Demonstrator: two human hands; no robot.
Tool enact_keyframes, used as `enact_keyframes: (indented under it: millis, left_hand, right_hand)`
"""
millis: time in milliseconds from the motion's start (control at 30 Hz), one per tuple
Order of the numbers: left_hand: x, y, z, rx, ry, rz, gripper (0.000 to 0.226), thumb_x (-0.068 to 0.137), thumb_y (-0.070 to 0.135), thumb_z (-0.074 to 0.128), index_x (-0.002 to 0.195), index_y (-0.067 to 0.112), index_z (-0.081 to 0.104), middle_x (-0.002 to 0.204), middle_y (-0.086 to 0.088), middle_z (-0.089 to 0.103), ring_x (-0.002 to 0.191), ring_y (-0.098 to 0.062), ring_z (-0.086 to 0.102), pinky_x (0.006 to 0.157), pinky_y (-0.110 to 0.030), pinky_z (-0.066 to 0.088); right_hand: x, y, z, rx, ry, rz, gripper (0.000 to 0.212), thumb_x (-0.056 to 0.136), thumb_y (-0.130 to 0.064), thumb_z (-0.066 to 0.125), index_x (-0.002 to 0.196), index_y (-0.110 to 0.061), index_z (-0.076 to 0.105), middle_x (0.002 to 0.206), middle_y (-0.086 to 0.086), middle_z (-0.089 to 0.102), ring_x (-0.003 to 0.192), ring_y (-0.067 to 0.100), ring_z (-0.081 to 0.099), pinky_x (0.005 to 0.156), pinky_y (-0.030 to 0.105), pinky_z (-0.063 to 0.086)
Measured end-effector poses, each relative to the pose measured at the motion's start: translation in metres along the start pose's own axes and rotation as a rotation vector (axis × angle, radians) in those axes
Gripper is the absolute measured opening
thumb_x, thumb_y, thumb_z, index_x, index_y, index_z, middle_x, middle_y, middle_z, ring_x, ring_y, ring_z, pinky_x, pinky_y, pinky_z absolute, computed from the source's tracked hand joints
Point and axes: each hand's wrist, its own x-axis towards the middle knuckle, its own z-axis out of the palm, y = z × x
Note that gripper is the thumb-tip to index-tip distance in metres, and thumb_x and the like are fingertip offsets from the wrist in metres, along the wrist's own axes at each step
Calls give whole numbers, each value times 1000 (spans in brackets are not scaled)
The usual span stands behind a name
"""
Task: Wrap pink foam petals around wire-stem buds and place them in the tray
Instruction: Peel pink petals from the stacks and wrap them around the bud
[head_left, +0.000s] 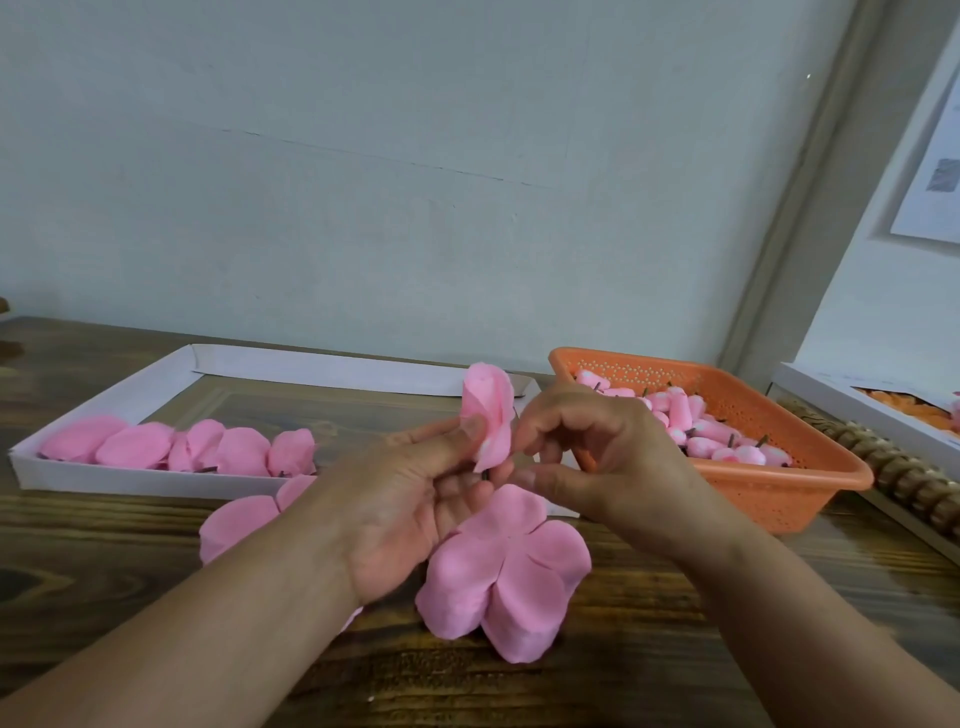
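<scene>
— Petals (506, 577) nearest us first: one flat blank lies on the worktop (649, 649) under our wrists, with another (236, 522) partly hidden by the left forearm. Both unwrapped.

— And in our hands?

— We've a bud (487, 421) half-wrapped, held upright above the blank. Our left hand (415, 499) pinches it, thumb pressing the foam, stem poking out below. Our right hand (597, 457) sits just beside it, fingers curled; whether they grip the foam we can't tell.

— Finished ones?

— Farther left, the tray (119, 483) holds a row of about six along its near edge, the rest bare.

— Stock left?

— Plenty. The basket (779, 488) farther right is heaped with bare buds (711, 431). We judge we're early on.
</scene>
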Motion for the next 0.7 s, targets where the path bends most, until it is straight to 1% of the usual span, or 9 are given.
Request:
enact_keyframes:
  millis: [67, 133, 233, 300, 367, 433, 500, 600, 700]
  left_hand:
    - [0, 0, 0, 8, -11, 0, 14, 82, 7, 62, 80, 2, 75, 71, -7, 70, 53, -9, 64, 44, -14, 50]
    - [0, 0, 0, -3, -3, -7, 13, 84, 5, 61, 82, 1, 73, 70, -8, 68, 53, -10, 63, 44, -15, 50]
    - [0, -1, 0, 2, -7, -9, 11, 83, 4, 61, 89, 0, 69, 70, -9, 68, 54, -11, 64, 45, -17, 51]
    - [-1, -1, 1, 23, 3, -4, 18, 74, 8, 64, 89, 1, 69, 72, -10, 69, 57, -13, 66, 47, -18, 52]
    - [-1, -1, 1, 45, 15, 0, 27, 67, 12, 66, 92, 1, 69, 74, -10, 70, 61, -14, 67, 50, -19, 55]
    - [-1, -2, -1, 50, 26, -5, 35, 66, 12, 67, 99, -1, 68, 76, -10, 71, 65, -16, 68, 54, -21, 57]
    - [-1, -2, -2, 56, 25, -10, 35, 72, 9, 67, 105, -2, 68, 80, -11, 72, 67, -16, 69, 58, -22, 58]
    - [0, -5, -2, 50, 3, -21, 26, 81, 5, 63, 106, -3, 67, 85, -14, 72, 70, -18, 69, 67, -25, 60]
    - [0, -6, -2, 56, -14, -29, 27, 74, 9, 66, 99, -2, 69, 82, -14, 71, 68, -17, 69, 69, -25, 60]
  right_hand:
    - [-1, -3, 0, -42, 46, -37, 22, 70, -14, 75, 88, -22, 66, 82, 6, 60, 70, 19, 53, 65, 29, 47]
    - [-1, -6, -1, -81, 68, -39, 37, 68, -18, 75, 100, -30, 61, 86, -4, 56, 72, 14, 50, 67, 22, 45]
    - [-2, -9, -4, -214, 21, -85, 54, 70, -19, 76, 117, -30, 53, 105, -9, 51, 87, 9, 50, 79, 19, 43]
    - [-2, -11, -4, -263, 17, -112, 50, 71, -21, 76, 116, -26, 55, 118, -5, 48, 106, 6, 49, 90, 17, 39]
    - [-2, -14, -3, -280, 24, -135, 39, 71, -21, 74, 107, -24, 61, 125, -2, 45, 118, 9, 45, 99, 23, 38]
    - [-3, -17, -2, -346, 4, -184, 30, 74, -18, 74, 103, -20, 66, 132, -1, 43, 124, 12, 42, 103, 31, 36]
    - [-2, -17, -2, -438, -36, -209, 27, 77, -15, 74, 104, -21, 69, 140, 0, 39, 131, 13, 36, 107, 33, 32]
    - [-1, -15, -2, -473, 19, -126, 33, 74, -9, 76, 105, -17, 68, 141, 1, 40, 132, 12, 35, 108, 32, 30]
    - [-2, -15, -3, -396, 43, -52, 28, 72, -9, 78, 97, -15, 69, 137, -3, 45, 129, 9, 38, 107, 30, 31]
